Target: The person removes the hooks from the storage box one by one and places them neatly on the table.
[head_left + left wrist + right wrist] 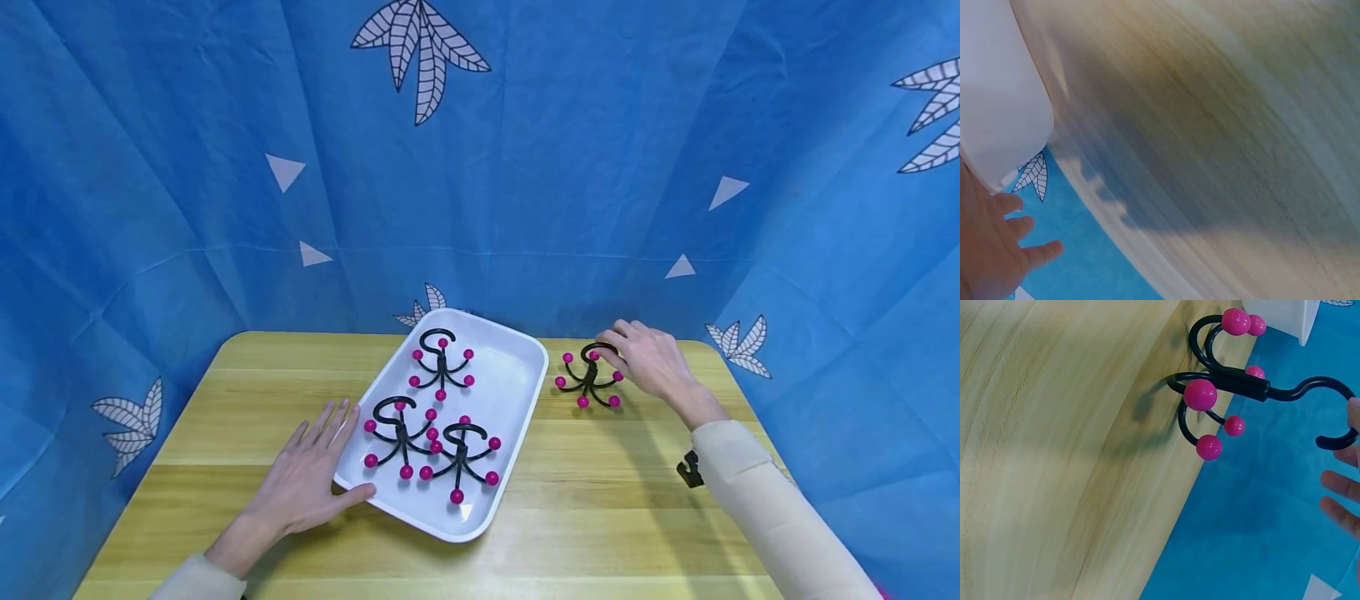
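Note:
My right hand (pixel 651 360) pinches the curved top of a black multi-arm hook hanger with pink ball tips (pixel 591 374) at the table's back right. In the right wrist view, thumb and finger meet on the bend of that hanger (pixel 1235 382), and the other fingers stick out free. Three similar hangers lie in a white tray (pixel 504 358): one at the back (pixel 441 364), one at front left (pixel 401 433), one at front right (pixel 461 454). With fingers spread straight, my left hand (pixel 300 479) rests against the tray's left side, thumb at its front rim.
The wooden table (pixel 600 500) has its back edge close to a blue cloth (pixel 585 167) with leaf prints. A small black object (pixel 690 469) shows beside the right sleeve. In the left wrist view, the white tray's side (pixel 1004 81) stands over the left fingers.

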A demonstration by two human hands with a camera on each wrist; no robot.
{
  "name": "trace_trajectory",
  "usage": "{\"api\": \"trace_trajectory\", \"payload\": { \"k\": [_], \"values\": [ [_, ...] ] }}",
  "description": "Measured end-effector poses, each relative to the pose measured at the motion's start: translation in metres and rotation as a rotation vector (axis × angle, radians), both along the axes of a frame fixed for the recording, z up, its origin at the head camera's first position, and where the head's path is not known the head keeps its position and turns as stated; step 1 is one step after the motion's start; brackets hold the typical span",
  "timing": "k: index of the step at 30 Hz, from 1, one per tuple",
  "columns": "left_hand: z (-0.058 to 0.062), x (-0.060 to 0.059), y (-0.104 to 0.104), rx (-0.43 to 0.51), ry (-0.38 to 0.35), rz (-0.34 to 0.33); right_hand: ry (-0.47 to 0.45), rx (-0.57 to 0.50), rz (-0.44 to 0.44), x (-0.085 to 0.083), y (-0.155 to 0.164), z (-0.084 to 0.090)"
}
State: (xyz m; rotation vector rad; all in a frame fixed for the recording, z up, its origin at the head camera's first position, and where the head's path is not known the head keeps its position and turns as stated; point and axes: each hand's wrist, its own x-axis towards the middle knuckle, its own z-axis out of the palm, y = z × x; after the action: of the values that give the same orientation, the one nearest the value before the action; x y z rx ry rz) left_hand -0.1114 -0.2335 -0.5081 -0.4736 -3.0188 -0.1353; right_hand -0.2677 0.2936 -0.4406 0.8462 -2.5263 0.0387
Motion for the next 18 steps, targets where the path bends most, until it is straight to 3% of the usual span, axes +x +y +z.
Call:
{"api": "trace_trajectory", "payload": {
  "k": [18],
  "values": [
    [0.002,0.0,0.001,0.0,-0.014,0.001,-0.051,-0.016,-0.053,0.017,-0.022,0.027]
  ]
}}
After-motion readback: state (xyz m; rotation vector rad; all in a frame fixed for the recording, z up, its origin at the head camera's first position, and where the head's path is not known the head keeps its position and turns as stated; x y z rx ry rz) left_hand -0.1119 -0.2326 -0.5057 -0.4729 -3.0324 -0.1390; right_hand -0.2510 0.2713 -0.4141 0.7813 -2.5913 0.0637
